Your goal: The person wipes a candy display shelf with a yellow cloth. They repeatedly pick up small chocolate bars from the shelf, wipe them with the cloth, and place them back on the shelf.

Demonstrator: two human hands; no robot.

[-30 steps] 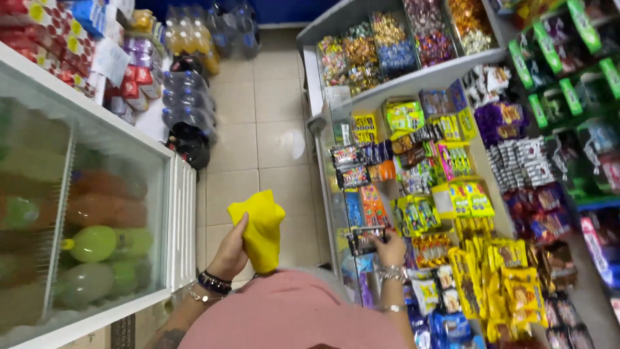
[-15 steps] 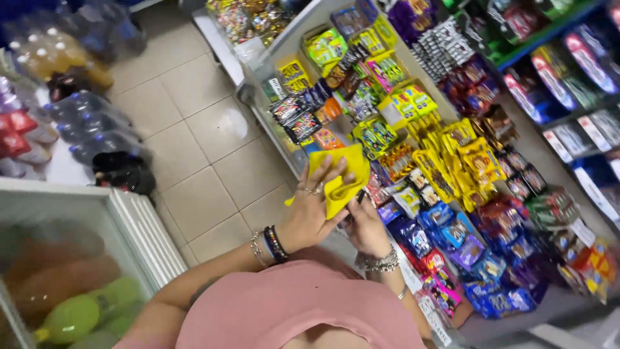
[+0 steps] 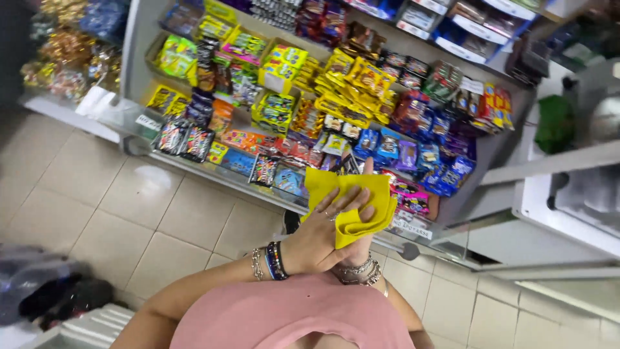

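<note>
A yellow cloth (image 3: 352,203) is held between both hands in front of a sweets shelf (image 3: 303,84), just above the shelf's front edge. The left hand (image 3: 323,236) lies flat on top of the cloth, its fingers (image 3: 345,199) stretched out and a little apart, pressing down on the fabric. The right hand (image 3: 361,249) sits underneath (mostly hidden by the cloth and the left hand), so I cannot tell how its fingers are set. Beaded bracelets (image 3: 274,260) circle the left wrist. The floor (image 3: 129,207) below is pale tile.
</note>
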